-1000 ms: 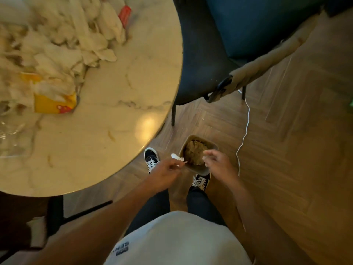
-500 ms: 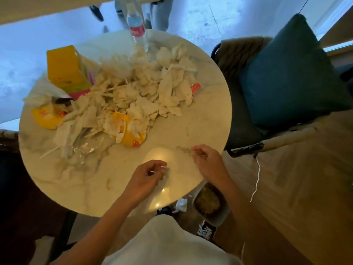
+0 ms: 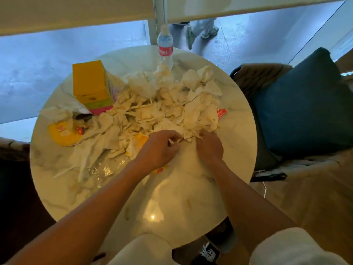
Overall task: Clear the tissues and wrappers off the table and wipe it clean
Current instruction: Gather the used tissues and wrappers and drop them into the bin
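Both hands reach across a round marble table [image 3: 191, 197] to the near edge of a heap of crumpled tissues [image 3: 168, 104]. The left hand [image 3: 159, 148] has its fingers curled, pinching a tissue at the heap's edge. The right hand [image 3: 210, 148], just beside it, lies palm down with its fingertips buried in the tissues; whether they grip any I cannot tell.

The heap spreads away from the hands over the middle of the table. Under the left hand and wrist lies a yellow wrapper [image 3: 140, 142], partly covered. Left of that hand a clear plastic wrapper [image 3: 103, 169] lies flat on the marble, and farther left a yellow packet [image 3: 63, 133] sits half under a tissue. Beyond the left hand, past the heap, stands a yellow box [image 3: 89, 79]. Straight ahead of both hands, at the table's far edge, a water bottle [image 3: 165, 46] stands upright. Beyond the right hand a small red sachet [image 3: 221, 112] lies against the heap.

The marble near the person is bare and glossy, with a lamp's glare on it. Right of the right hand a chair [image 3: 257, 77] holds a dark teal cushion [image 3: 305, 104]. Past the table is a pale floor seen through glass.
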{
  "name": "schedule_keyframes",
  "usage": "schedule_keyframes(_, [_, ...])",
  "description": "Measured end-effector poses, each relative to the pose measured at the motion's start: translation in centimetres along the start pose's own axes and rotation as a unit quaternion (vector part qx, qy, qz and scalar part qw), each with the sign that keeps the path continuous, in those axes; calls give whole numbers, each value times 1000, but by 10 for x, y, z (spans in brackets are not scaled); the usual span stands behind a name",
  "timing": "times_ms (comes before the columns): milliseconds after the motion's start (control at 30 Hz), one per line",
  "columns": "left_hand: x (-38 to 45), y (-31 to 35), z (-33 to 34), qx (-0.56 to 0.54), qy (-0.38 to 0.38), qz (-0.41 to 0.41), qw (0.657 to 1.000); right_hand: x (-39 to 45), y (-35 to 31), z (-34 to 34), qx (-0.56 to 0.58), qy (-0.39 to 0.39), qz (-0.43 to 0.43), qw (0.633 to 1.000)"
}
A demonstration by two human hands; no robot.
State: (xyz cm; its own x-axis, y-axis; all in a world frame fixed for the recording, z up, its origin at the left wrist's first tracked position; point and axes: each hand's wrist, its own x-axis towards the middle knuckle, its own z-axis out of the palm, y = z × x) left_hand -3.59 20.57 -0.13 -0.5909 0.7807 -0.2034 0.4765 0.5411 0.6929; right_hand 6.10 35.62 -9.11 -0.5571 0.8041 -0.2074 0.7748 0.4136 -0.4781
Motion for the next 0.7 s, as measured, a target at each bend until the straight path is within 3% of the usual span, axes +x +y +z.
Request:
schedule_keyframes(133, [45, -10, -8, 142, 45, 38, 988, -6, -4, -3, 62, 39, -3, 997])
schedule_keyframes(267, [78, -16, -5, 311, -43, 48, 948, -35, -2, -13, 157, 45, -25, 986])
schedule_keyframes(367, [89, -18, -3, 364, -82, 58, 926, -62, 1, -24, 223, 47, -11, 974])
schedule_keyframes(533, [88, -23, -4, 306, -18, 83, 948, -100, 9, -47, 333, 23, 5, 943])
schedule_keyframes(700, [65, 0, -19, 95, 61, 75, 991, -125, 36, -61, 388, 19, 33, 921])
